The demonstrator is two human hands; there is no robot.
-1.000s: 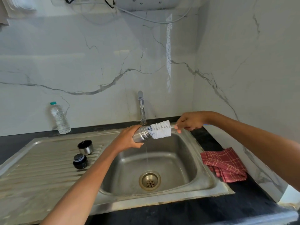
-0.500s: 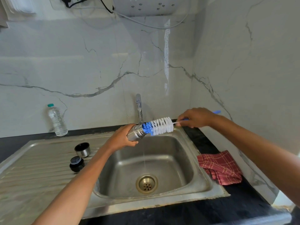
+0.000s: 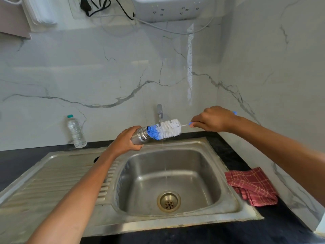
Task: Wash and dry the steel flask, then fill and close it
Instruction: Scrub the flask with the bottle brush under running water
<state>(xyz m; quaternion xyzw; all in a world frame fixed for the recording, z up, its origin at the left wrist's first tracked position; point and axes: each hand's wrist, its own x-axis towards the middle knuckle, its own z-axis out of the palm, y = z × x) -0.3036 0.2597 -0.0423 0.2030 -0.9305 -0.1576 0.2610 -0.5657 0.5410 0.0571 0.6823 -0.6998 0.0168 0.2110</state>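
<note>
Marble corner, sink (image 3: pixel 207 143) basin running. My left hand (image 3: pixel 125 142) grips the flask (image 3: pixel 140 136) over the basin's back edge; right hand (image 3: pixel 212 118) pinches the brush (image 3: pixel 165 129) handle (mostly withdrawn). Risk: wet steel slips, bristles flick water toward the sockets.

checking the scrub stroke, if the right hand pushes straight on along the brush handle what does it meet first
Probably the brush head's white bristles, then the steel flask mouth that the left hand grips; the right hand holds the handle, though depth is unclear.
</note>
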